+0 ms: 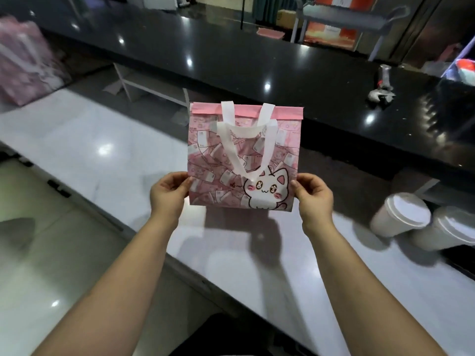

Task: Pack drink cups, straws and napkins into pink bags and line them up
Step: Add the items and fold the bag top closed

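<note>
A flat pink bag (221,160) with a white cat print and white handles is held up over the white counter (77,140), its handles hanging down its front. My left hand (168,195) pinches its lower left edge. My right hand (312,196) pinches its lower right edge. Two white lidded drink cups (401,214) lie tilted on the counter at the right, apart from both hands.
Another pink bag (24,57) stands at the far left, blurred. A black counter (257,62) runs behind, with a crumpled silvery wrapper (380,91) on it. The floor lies below the white counter's near edge at the left.
</note>
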The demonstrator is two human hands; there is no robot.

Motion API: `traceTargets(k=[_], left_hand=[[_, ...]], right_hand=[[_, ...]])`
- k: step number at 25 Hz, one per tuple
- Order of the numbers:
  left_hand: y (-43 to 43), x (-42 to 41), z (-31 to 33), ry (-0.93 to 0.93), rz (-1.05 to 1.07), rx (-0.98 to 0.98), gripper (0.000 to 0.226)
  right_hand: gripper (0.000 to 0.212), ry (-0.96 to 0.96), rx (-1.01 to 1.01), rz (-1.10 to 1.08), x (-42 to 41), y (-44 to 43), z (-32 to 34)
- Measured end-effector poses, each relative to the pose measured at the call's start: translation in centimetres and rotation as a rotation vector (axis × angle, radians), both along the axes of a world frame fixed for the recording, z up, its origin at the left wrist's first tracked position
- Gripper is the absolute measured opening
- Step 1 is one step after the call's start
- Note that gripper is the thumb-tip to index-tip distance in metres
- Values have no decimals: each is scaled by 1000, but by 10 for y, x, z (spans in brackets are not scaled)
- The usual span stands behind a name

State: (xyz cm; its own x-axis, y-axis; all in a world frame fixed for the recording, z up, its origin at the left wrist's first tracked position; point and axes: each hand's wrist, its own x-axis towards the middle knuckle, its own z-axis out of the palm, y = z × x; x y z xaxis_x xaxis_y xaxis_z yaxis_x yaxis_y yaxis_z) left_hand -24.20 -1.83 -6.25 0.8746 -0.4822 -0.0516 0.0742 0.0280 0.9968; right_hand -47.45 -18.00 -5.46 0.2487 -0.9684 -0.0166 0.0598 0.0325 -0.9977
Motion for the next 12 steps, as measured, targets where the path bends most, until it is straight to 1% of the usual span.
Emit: traceTargets(k=[3,5,9,12], left_hand=[[35,35,18,7,155,-12,10],[66,60,28,-4,260,-32,16],[135,112,48,-13,405,-71,20],[202,166,66,-52,515,-93,19]], right_hand=[[22,-8,-11,147,61,6,14],[21,-12,-20,251,106,19,25],[20,-9,-62,421,197,60,51],[15,-10,-92,526,284,110,70]])
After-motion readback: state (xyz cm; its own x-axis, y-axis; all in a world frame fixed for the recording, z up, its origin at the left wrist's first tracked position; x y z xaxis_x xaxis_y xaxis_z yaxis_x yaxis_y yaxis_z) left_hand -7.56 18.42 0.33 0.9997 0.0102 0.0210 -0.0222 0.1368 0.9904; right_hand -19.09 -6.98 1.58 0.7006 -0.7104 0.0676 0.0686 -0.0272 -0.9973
